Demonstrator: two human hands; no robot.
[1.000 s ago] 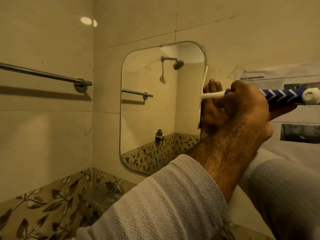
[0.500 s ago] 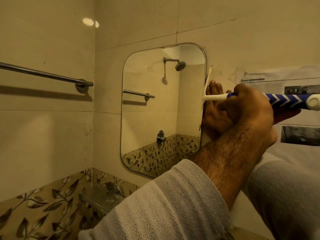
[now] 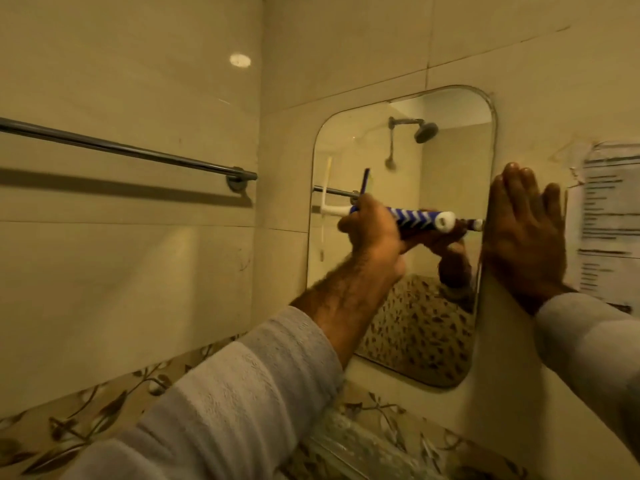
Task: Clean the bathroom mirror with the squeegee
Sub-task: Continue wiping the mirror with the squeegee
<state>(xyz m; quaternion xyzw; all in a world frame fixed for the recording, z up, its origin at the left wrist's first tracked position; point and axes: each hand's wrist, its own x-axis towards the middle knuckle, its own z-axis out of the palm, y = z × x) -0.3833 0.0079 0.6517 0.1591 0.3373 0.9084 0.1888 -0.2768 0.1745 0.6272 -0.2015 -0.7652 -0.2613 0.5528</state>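
Observation:
The mirror (image 3: 450, 161), a rounded rectangle, hangs on the beige tiled wall. My left hand (image 3: 374, 233) reaches in from the lower left, shut on the blue-and-white striped handle of the squeegee (image 3: 415, 218). The squeegee's white blade stands upright against the glass at the mirror's left edge. My right hand (image 3: 526, 230) lies flat on the wall, fingers up, right beside the mirror's right edge. The glass reflects the handle and my left hand.
A chrome towel bar (image 3: 131, 150) runs along the left wall. A printed paper notice (image 3: 609, 216) is stuck to the wall right of the mirror. A leaf-patterned tile band (image 3: 104, 410) runs below, with a glass shelf (image 3: 346, 448) under the mirror.
My left hand has drawn the squeegee across the glass from the mirror's right edge to its left edge. My right hand has stayed on the wall. The view has swung left.

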